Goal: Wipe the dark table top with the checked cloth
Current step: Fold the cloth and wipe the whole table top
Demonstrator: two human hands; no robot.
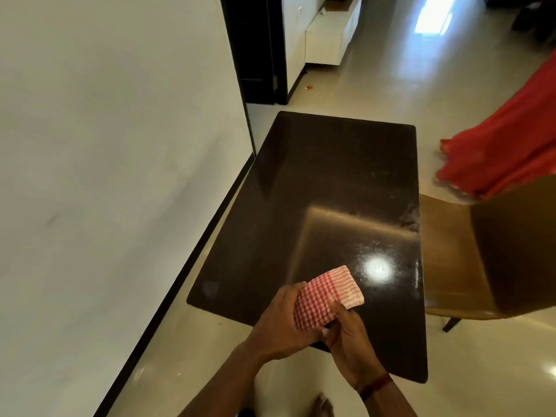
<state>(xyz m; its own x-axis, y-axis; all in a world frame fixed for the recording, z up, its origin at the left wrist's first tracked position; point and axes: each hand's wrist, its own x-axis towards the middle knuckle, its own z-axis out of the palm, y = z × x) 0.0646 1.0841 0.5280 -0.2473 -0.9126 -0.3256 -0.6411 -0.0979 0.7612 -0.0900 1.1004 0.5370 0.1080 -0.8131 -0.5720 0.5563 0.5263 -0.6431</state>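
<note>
A folded red-and-white checked cloth point(326, 296) is held over the near end of the dark, glossy table top point(331, 191). My left hand point(279, 323) grips its left side from below. My right hand point(350, 341), with a red thread at the wrist, pinches the cloth's near right edge. The cloth's far corner sticks out past both hands. Whether the cloth touches the table I cannot tell. Pale smears show near the table's right edge.
A white wall point(105, 176) with a dark skirting runs along the left. A brown wooden chair point(469, 257) stands against the table's right side. Red fabric point(505, 145) hangs at the right. A white cabinet point(331, 34) stands farther back. My bare foot point(323, 404) is on the pale floor.
</note>
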